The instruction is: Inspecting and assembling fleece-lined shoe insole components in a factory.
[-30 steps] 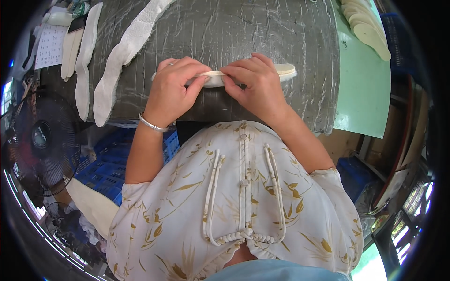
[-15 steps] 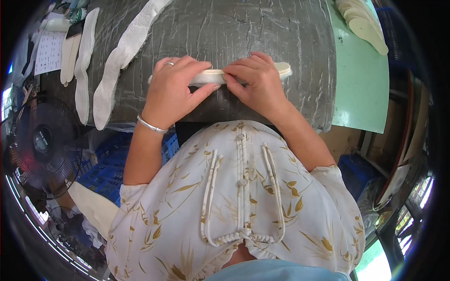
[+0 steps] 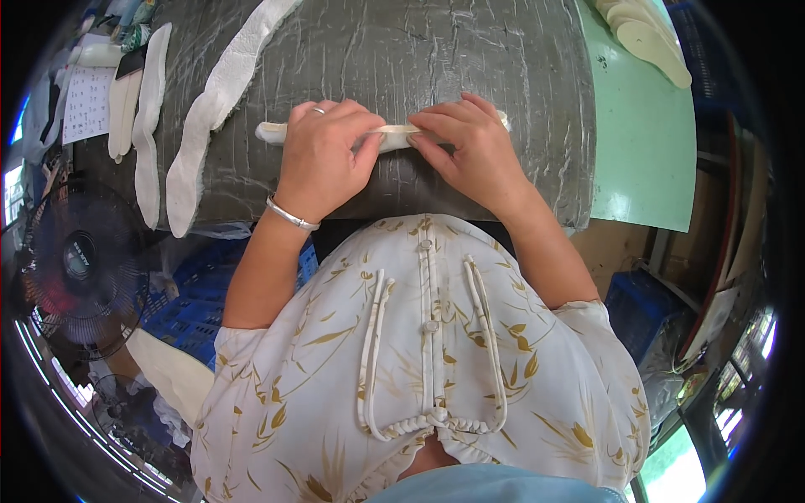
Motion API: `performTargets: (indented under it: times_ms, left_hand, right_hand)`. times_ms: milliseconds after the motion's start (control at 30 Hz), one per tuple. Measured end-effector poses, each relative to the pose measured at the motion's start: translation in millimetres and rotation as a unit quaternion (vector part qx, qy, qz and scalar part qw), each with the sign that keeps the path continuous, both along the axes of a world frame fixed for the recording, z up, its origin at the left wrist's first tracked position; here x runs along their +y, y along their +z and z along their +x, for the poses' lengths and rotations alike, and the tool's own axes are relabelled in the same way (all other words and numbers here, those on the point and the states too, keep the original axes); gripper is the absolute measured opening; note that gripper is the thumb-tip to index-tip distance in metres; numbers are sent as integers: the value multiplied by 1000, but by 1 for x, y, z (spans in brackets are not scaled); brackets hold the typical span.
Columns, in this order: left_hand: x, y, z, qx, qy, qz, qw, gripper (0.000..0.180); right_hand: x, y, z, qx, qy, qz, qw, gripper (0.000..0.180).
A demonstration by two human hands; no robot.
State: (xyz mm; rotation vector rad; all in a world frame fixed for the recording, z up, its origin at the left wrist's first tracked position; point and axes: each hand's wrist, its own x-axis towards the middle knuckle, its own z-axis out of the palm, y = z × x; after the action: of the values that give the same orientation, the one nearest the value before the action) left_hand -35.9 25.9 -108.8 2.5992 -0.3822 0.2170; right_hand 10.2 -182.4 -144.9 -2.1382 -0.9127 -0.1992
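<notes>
A cream insole-shaped piece with a fleecy white layer, seen nearly edge-on, lies crosswise over the dark worktop. My left hand pinches its near edge between thumb and forefinger. A short way to the right, my right hand pinches the same edge with thumb and forefinger. One white end sticks out past my left hand; a little of the other end shows beyond my right fingers. My hands hide much of the piece.
Long white fleecy strips lie left on the scratched dark worktop. Beside them are cream insoles and a written sheet. A green board at right bears stacked cream insoles. A fan and blue crates stand lower left.
My left hand has slid right along the piece, baring more of its left end. My right hand has shifted slightly right, and less of the right end shows.
</notes>
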Motion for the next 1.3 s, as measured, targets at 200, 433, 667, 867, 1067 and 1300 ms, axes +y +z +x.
performTargets:
  times_ms: [200, 433, 667, 867, 1067, 1300]
  left_hand:
    - [-5, 4, -1, -2, -2, 33, 999, 13]
    - [-23, -3, 6, 3, 4, 38, 999, 14]
    - [-26, -3, 9, 18, -12, 57, 998, 21]
    - [-49, -9, 14, 10, -29, 30, 999, 24]
    - [-57, -16, 23, 4, -27, 3, 1000, 16]
    - [-57, -18, 28, 32, 3, -25, 999, 13]
  right_hand:
    - [1, -5, 0, -8, -10, 0, 1000, 13]
    - [-18, 1, 0, 61, -27, -17, 998, 26]
    - [-55, -4, 3, 11, -45, 29, 998, 22]
    - [-55, -12, -1, 48, -62, 80, 994, 21]
    - [-54, -15, 0, 36, -80, 104, 991, 16]
    - [-51, -22, 7, -25, -92, 87, 992, 12]
